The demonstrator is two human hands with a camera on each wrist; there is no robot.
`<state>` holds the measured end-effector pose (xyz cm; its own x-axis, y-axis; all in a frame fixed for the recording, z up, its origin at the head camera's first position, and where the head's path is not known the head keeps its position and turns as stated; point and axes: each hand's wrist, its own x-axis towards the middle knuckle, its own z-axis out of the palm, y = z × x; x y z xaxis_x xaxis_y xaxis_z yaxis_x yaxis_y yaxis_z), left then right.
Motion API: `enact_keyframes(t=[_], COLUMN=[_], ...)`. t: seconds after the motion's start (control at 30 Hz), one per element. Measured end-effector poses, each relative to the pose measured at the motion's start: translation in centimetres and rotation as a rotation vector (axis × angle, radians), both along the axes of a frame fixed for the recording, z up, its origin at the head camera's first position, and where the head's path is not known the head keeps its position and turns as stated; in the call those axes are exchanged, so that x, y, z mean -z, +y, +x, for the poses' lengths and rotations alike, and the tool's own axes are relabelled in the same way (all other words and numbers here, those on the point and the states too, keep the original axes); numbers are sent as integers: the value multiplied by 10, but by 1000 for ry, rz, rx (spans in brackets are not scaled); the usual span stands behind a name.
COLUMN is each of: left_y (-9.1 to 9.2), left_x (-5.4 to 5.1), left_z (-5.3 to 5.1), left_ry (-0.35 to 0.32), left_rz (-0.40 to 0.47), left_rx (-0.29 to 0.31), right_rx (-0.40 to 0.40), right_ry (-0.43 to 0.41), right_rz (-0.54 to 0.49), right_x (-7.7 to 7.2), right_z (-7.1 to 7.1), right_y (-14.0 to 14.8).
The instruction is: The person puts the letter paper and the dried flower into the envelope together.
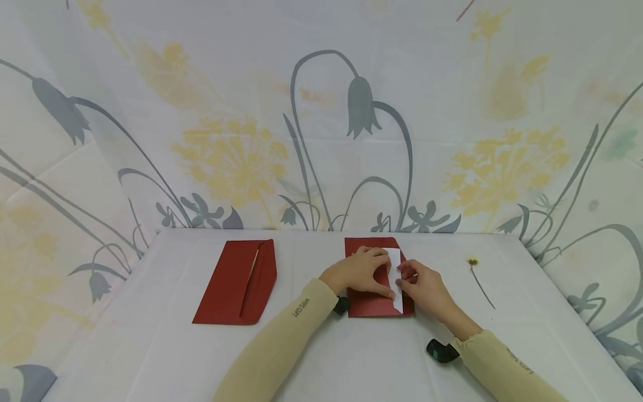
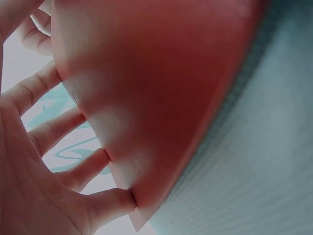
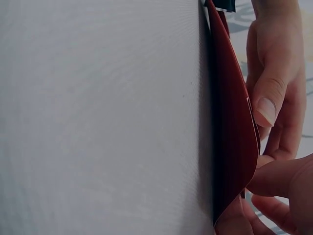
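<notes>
A red envelope point(image 1: 369, 307) lies at the middle right of the head view, with a strip of white card point(image 1: 396, 290) showing along its right side. My left hand point(image 1: 363, 272) rests on the envelope, thumb and fingers spread. In the left wrist view its fingertips touch the red edge point(image 2: 112, 122). From the right, my right hand point(image 1: 426, 287) has bent fingers and thumb at the card's outer edge and appears to grip it; the contact is partly hidden. The right wrist view shows the red flap point(image 3: 234, 122) from the side, with the thumb and fingers near its lower corner.
A second red envelope point(image 1: 223, 285) with its flap unfolded lies to the left, a thin pale edge in its slit. On the right lies a stemmed yellow flower point(image 1: 482, 285). White cloth point(image 1: 166, 352) covers the table, and a patterned cloth point(image 1: 326, 167) hangs behind.
</notes>
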<state>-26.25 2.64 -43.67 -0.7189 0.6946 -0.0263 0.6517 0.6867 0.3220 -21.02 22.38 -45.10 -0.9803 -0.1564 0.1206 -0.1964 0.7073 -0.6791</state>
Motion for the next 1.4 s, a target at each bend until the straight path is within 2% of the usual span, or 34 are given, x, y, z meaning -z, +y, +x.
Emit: enact_keyframes(t=[0.5, 0.77, 1.2, 1.4], left_y=[1, -1, 1, 0], left_x=[5, 1, 4, 2], left_z=[-1, 1, 0, -3], left_ry=[-8, -23, -30, -27], left_rz=[-18, 9, 0, 10], left_rx=[-13, -19, 3, 3], right_rx=[17, 20, -18, -30], right_ry=[-74, -94, -87, -81], right_rz=[-53, -95, -117, -85], right_x=[4, 1, 2, 0], right_z=[-2, -4, -12, -15], right_y=[2, 1, -5, -7])
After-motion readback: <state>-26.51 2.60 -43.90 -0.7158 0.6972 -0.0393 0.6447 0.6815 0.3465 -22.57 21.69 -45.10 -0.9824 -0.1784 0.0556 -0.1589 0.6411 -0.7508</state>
